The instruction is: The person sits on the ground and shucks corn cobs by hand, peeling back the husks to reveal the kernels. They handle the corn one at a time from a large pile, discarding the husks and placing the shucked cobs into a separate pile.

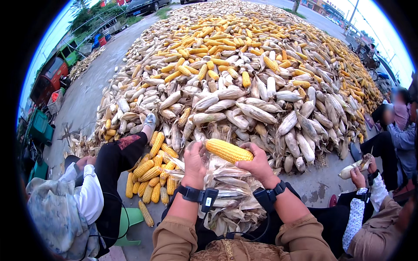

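Observation:
A bare yellow ear of corn (229,150) lies across between my hands at the centre of the head view. My right hand (256,161) grips its right end between thumb and fingers. At its left end is my left hand (195,161), fingers curled beside the tip; whether they touch it is hard to tell. Loose dry corn husks (233,192) are heaped below, between my legs. Husked yellow ears (152,173) form a small pile to the left. Beyond my hands, unhusked ears (256,112) make up the front of a big heap.
Yellow ears (209,50) cover the heap's upper part. At left a person sits by a green plastic stool (129,226), one foot against the heap. At right a co-worker holds a partly husked ear (354,168); more people sit beyond. Green bins (40,127) stand far left.

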`<action>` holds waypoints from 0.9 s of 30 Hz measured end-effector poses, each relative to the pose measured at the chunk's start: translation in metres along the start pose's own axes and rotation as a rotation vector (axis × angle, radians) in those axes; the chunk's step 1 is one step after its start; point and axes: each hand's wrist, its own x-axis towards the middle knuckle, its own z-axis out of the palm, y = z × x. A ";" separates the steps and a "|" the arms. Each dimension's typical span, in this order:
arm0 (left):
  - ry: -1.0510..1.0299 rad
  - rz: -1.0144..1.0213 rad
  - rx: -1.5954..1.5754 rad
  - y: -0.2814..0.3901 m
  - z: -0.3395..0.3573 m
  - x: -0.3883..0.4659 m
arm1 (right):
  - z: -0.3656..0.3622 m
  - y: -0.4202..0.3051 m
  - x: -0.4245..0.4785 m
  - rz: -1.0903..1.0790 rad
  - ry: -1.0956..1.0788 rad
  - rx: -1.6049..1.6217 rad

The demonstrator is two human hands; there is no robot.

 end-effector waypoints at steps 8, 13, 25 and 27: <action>0.022 0.012 0.005 0.038 -0.029 0.000 | 0.028 0.015 -0.025 0.020 -1.041 -0.501; -0.067 -0.028 -0.066 0.044 -0.022 0.007 | -0.006 0.002 0.062 0.081 -0.851 -0.649; -0.065 -0.126 -0.170 0.045 -0.035 0.022 | -0.009 -0.023 0.114 -0.131 -0.088 -0.233; -0.069 -0.103 -0.183 0.052 -0.037 0.011 | 0.031 0.046 0.069 -0.084 -0.200 -0.622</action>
